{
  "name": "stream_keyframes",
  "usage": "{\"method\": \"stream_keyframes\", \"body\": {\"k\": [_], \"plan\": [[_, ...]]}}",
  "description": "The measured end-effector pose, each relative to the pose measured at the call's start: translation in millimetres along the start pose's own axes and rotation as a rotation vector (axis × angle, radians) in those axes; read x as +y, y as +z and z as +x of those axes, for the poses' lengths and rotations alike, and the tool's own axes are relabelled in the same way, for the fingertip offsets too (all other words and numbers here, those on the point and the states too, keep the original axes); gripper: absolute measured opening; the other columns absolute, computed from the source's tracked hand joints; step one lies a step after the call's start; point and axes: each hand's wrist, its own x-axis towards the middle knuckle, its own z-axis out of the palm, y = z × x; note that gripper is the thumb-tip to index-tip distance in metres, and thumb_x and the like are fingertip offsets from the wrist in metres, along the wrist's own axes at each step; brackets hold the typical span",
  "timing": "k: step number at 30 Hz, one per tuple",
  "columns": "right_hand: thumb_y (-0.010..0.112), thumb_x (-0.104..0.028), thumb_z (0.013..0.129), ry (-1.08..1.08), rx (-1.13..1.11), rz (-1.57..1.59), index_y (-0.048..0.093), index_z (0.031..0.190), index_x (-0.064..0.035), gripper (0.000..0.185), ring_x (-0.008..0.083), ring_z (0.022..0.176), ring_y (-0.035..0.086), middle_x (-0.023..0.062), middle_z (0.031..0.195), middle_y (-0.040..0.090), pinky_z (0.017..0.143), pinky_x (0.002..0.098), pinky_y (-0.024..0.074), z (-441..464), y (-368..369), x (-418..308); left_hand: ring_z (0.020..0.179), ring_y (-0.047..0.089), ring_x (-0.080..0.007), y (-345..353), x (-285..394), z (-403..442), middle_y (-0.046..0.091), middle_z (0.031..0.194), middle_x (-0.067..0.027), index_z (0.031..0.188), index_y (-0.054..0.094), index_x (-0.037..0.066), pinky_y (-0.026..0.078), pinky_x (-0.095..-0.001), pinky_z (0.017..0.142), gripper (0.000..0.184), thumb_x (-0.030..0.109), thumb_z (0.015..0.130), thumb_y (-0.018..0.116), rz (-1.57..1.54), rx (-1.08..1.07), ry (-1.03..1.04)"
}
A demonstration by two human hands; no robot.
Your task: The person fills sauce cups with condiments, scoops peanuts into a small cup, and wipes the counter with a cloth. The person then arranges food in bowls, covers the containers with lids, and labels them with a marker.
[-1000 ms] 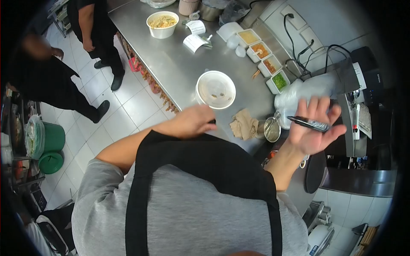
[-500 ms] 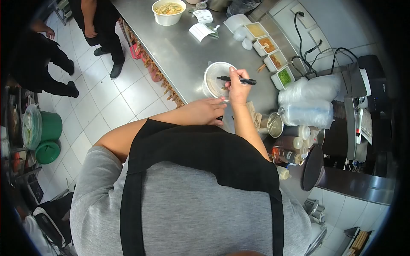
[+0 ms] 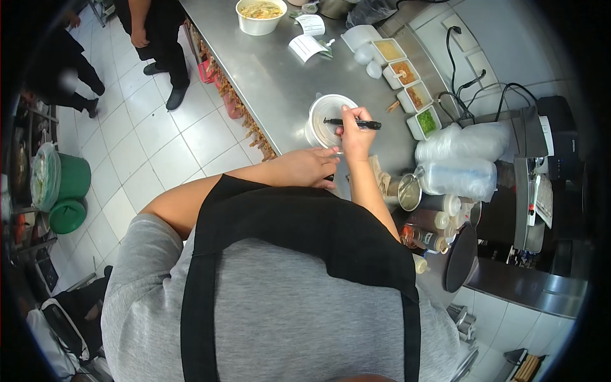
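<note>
My right hand grips a black marker, its tip on or just above the lid of a round white container. That container stands on the steel counter near its front edge. Beside its near rim is my left hand, fingers bent, closed around a small dark object, perhaps a pen cap, too hidden to name. Whether the left fingertips touch the container is hard to tell.
Farther along the steel counter are a noodle bowl, paper slips and topping tubs. Right of my arm are a cloth, a metal strainer, wrapped lids and bottles. Two people stand at the upper left.
My right hand has swung from the right side to the container and now grips the marker in writing position. The left hand has stayed beside the container. One person has shifted at the left.
</note>
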Motion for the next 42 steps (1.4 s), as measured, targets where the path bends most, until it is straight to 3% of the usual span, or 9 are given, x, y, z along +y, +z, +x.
{"method": "stream_keyframes", "body": {"k": [9,15,21,24,27,30,36,42], "plan": [[0.065,-0.012,0.086,-0.075,0.114,-0.027,0.051,0.069,-0.0055,0.023,0.0051,0.045,0.049,-0.0006,0.056,0.053,0.042,0.0217,0.0365,0.7,-2.5,4.6,0.135,0.032,-0.0336,-1.0,1.3,-0.3,0.052,0.130,-0.0194,0.098,0.054,-0.002,0.031,-0.0415,0.110,0.040,0.038,0.092,0.053,-0.003,-0.012,-0.001],[0.066,-0.011,0.085,-0.086,-0.001,-0.100,0.052,0.069,-0.0044,0.022,0.0061,0.044,0.048,-0.0003,0.055,0.052,0.041,0.0234,0.0369,1.9,-5.9,5.5,0.134,0.035,-0.0348,-2.3,3.6,0.7,0.053,0.128,-0.0196,0.098,0.055,-0.001,0.031,-0.0416,0.110,0.040,0.038,0.092,0.053,-0.023,-0.002,-0.002],[0.065,-0.010,0.085,-0.089,0.033,-0.104,0.051,0.066,-0.0036,0.025,0.0067,0.045,0.049,0.0001,0.058,0.052,0.044,0.0239,0.0375,-4.0,-4.7,0.7,0.133,0.036,-0.0353,-3.0,2.8,0.0,0.054,0.126,-0.0201,0.096,0.055,-0.001,0.032,-0.0420,0.109,0.041,0.039,0.092,0.053,-0.028,0.003,0.011],[0.066,-0.010,0.084,-0.177,0.132,-0.139,0.050,0.064,-0.0027,0.026,0.0076,0.046,0.048,0.0015,0.060,0.051,0.045,0.0252,0.0372,-0.1,-7.2,9.1,0.133,0.036,-0.0356,-1.7,2.2,-0.5,0.054,0.126,-0.0205,0.096,0.055,-0.001,0.032,-0.0420,0.109,0.041,0.039,0.092,0.053,-0.031,0.024,0.017],[0.067,-0.009,0.082,-0.277,0.075,-0.259,0.050,0.064,-0.0018,0.025,0.0091,0.048,0.046,0.0031,0.062,0.050,0.047,0.0271,0.0376,4.7,-11.8,17.2,0.133,0.036,-0.0357,0.1,2.8,0.2,0.055,0.125,-0.0204,0.096,0.055,-0.001,0.033,-0.0420,0.109,0.041,0.039,0.092,0.053,-0.029,0.022,0.014],[0.067,-0.008,0.080,-0.162,0.072,-0.184,0.050,0.063,-0.0011,0.025,0.0111,0.053,0.046,0.0043,0.061,0.050,0.051,0.0289,0.0389,1.0,-9.8,10.5,0.133,0.036,-0.0358,-0.6,2.2,0.6,0.055,0.125,-0.0201,0.097,0.055,-0.001,0.033,-0.0420,0.109,0.041,0.039,0.092,0.053,-0.026,0.015,0.011],[0.066,-0.009,0.081,-0.227,0.159,-0.233,0.050,0.063,-0.0013,0.025,0.0120,0.054,0.046,0.0047,0.061,0.050,0.053,0.0297,0.0388,6.6,-15.5,22.5,0.133,0.036,-0.0351,-4.6,2.9,1.1,0.056,0.125,-0.0199,0.096,0.055,-0.001,0.033,-0.0417,0.109,0.041,0.039,0.092,0.053,-0.033,0.003,0.011],[0.066,-0.010,0.080,-0.129,0.179,-0.207,0.049,0.063,-0.0013,0.026,0.0136,0.056,0.046,0.0057,0.060,0.050,0.054,0.0315,0.0392,4.9,-13.2,13.3,0.133,0.036,-0.0351,-6.6,3.8,1.0,0.056,0.125,-0.0201,0.095,0.055,-0.001,0.033,-0.0417,0.109,0.040,0.038,0.092,0.053,-0.047,-0.003,0.005]]}}
